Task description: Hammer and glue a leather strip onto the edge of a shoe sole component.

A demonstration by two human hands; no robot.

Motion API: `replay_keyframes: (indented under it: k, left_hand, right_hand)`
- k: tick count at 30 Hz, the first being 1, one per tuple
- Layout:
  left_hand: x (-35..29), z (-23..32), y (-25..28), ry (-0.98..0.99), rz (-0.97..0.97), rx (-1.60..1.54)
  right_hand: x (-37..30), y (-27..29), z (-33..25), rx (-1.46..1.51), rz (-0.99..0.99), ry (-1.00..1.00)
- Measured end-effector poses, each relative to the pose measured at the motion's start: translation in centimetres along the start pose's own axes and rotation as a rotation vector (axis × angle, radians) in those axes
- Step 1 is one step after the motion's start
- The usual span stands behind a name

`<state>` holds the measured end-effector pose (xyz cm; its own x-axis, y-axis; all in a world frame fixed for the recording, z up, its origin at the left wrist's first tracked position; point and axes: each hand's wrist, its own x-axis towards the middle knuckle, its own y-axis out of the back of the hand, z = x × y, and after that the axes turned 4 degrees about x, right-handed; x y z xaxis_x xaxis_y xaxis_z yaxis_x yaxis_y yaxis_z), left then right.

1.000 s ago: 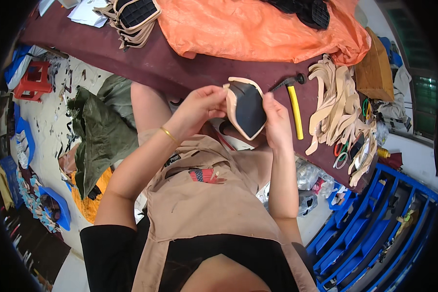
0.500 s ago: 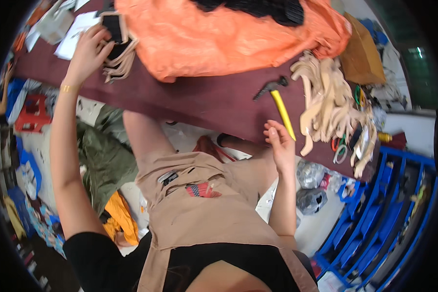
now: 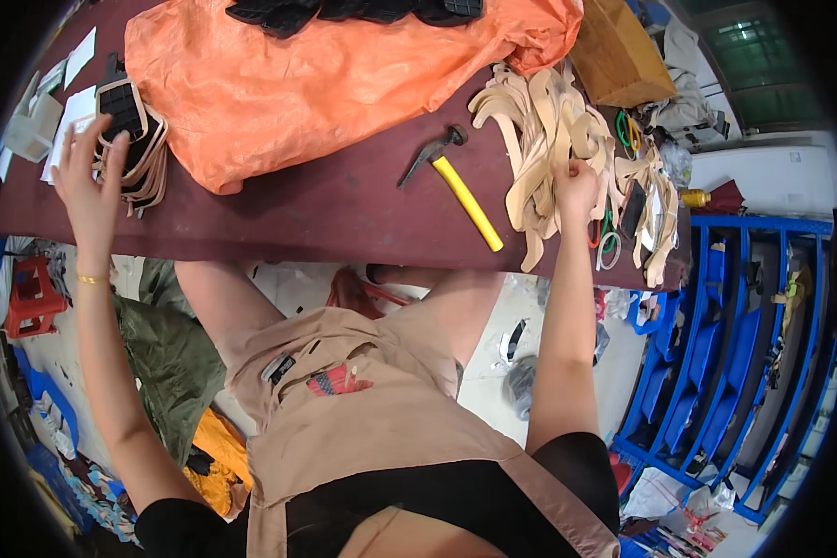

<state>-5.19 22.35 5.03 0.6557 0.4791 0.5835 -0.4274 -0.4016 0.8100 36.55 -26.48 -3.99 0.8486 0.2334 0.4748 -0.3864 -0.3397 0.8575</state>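
Observation:
At the left end of the table, my left hand [image 3: 91, 177] is raised with its fingers apart, just beside a stack of black ribbed pieces with beige edging [image 3: 126, 116]. It holds nothing. My right hand [image 3: 577, 191] is over a heap of curved beige strips [image 3: 530, 139] on the right, its fingers pinched on one strip; the fingertips are partly hidden. Between the two hands lies a hammer [image 3: 465, 203] with a yellow handle and dark head, touched by neither.
A big orange sheet bag [image 3: 325, 102] with black pieces [image 3: 353, 9] on it covers the table's far side. Scissors [image 3: 609, 244] lie right of the strips, and a brown cardboard box [image 3: 621, 51] stands behind them. A blue rack [image 3: 707, 344] stands at the right, a red stool [image 3: 35, 296] at the left.
My right hand has moved from beside the hammer handle up to the beige strips and closed there. My left hand has come back off the black pieces. The view has turned rightward.

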Motion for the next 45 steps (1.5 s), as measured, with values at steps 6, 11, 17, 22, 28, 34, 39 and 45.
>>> replay_keyframes:
  k: [6,11,17,22,28,34,39,45]
  left_hand:
    - [-3.9,11.3,2.3,-0.217,-0.023,-0.527]
    - [-4.4,18.8,3.1,-0.372,-0.126,-0.726]
    - [-5.6,22.4,2.2,-0.168,-0.308,-1.090]
    - [-3.5,29.2,2.1,0.384,-1.043,-1.873]
    - [-2.2,28.4,-3.3,1.045,-0.800,-2.372]
    - [-6.2,24.4,-2.3,1.104,-0.707,-2.012]
    - [-7.0,24.3,-0.8,1.029,-0.800,-2.154]
    - [-7.2,21.7,2.5,0.410,-1.517,-1.920]
  right_hand:
    - [2.7,-0.9,2.3,0.369,-0.056,-0.294]
    - [6.0,-2.3,7.5,0.169,-0.005,-0.444]
    - [12.4,4.2,6.9,1.649,-0.043,-0.451]
    - [4.7,9.5,-10.2,1.632,-0.448,-0.128]
    - [-13.3,9.9,-16.9,1.574,-1.029,-0.310]
    - [-15.9,8.1,-17.3,1.012,-0.697,0.090]
    - [-11.6,9.6,-21.3,0.590,-0.413,0.822]
    - [-8.5,9.5,-19.6,0.640,-0.712,0.748]
